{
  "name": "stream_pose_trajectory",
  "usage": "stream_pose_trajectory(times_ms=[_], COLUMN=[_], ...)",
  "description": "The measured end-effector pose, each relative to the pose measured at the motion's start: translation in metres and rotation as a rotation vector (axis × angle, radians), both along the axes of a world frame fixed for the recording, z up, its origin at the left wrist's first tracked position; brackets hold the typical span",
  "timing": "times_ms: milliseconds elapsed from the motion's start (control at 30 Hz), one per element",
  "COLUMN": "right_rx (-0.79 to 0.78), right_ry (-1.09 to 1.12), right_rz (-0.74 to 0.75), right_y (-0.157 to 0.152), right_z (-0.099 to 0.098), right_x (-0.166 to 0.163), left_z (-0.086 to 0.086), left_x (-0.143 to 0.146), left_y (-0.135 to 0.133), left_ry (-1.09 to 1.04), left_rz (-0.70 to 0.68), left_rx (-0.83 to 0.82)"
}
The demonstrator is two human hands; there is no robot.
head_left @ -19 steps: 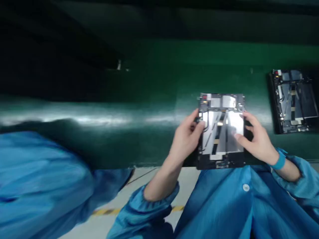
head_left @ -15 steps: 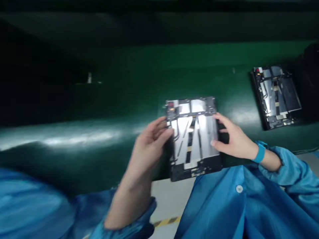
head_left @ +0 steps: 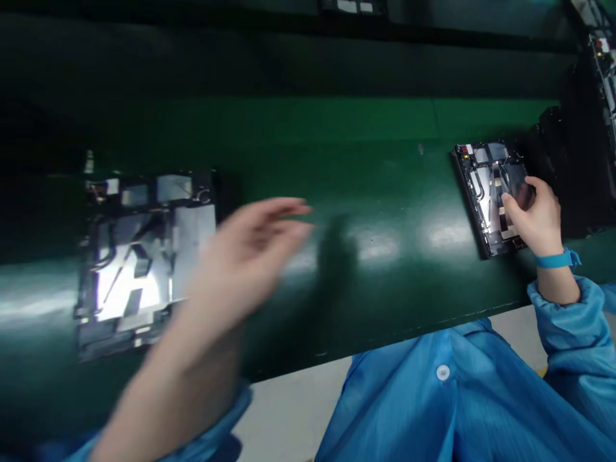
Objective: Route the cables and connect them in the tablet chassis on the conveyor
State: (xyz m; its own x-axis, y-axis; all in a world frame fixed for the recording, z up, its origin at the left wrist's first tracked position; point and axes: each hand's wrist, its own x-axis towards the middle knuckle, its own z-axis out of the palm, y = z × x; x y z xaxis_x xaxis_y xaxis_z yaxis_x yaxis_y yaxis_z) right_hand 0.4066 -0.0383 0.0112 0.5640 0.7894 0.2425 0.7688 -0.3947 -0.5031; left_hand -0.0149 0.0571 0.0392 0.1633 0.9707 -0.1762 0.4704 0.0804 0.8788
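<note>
My left hand (head_left: 240,263), blurred by motion, hangs over the green bench with its fingers stretched out and nothing in them. Behind its wrist lies an opened tablet (head_left: 187,250), its silvery battery cells and flex cables facing up. At the right, my right hand (head_left: 539,218) grips the right side of another opened tablet (head_left: 488,196), thumb on the top face. That tablet lies on the bench, its dark left side looking thick; whether it is a stack I cannot tell. A blue band circles my right wrist.
Dark upright parts (head_left: 572,160) stand just right of the right-hand tablet. More tablet innards (head_left: 604,64) show at the upper right edge. Another device (head_left: 353,6) lies on a raised ledge at the top. The green bench (head_left: 385,269) ends at a front edge near my blue coat.
The tablet that both hands held has been set down at the left and let go. My left hand has come away from it. My right hand has moved right onto the other tablet.
</note>
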Motion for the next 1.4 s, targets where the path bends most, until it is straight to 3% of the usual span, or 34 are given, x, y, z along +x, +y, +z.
stream_pose_trajectory(times_ms=[133, 200, 267, 367, 567, 700, 833, 900, 1000, 1167, 1300, 1400], right_rx=[-0.074, -0.068, -0.046, -0.034, -0.131, -0.113, -0.072, -0.059, -0.032, -0.001, -0.009, -0.015], right_ry=[0.057, 0.091, 0.16, 0.227, 0.192, -0.023, -0.197, -0.206, -0.155, -0.025, 0.005, 0.003], right_rz=[-0.065, -0.045, 0.001, 0.128, 0.45, 0.549, 0.472, 0.451, 0.448, 0.519, 0.537, 0.537], right_y=[0.016, 0.022, 0.024, 0.018, -0.007, 0.012, 0.059, 0.08, 0.101, 0.114, 0.106, 0.091], right_z=[0.001, 0.002, 0.002, 0.002, 0.015, 0.014, 0.001, -0.006, -0.017, -0.021, -0.008, 0.002], right_x=[0.012, 0.009, -0.001, -0.03, -0.089, -0.105, -0.122, -0.133, -0.147, -0.153, -0.147, -0.145], left_z=[-0.025, -0.032, -0.033, -0.031, -0.025, -0.01, 0.008, 0.014, 0.019, 0.018, 0.015, 0.009], left_x=[0.106, 0.143, 0.161, 0.153, 0.067, 0.037, 0.057, 0.074, 0.095, 0.105, 0.097, 0.086], left_y=[-0.024, -0.028, -0.029, -0.027, -0.052, -0.075, -0.087, -0.088, -0.085, -0.075, -0.071, -0.075], left_ry=[-0.165, -0.175, -0.14, -0.028, 0.101, 0.258, 0.599, 0.77, 0.909, 0.919, 0.881, 0.832], left_rz=[-0.382, -0.458, -0.466, -0.411, -0.328, -0.367, -0.514, -0.593, -0.599, -0.583, -0.576, -0.469], left_rx=[-0.195, -0.199, -0.177, -0.13, -0.119, -0.03, 0.193, 0.232, 0.219, 0.167, 0.123, 0.082])
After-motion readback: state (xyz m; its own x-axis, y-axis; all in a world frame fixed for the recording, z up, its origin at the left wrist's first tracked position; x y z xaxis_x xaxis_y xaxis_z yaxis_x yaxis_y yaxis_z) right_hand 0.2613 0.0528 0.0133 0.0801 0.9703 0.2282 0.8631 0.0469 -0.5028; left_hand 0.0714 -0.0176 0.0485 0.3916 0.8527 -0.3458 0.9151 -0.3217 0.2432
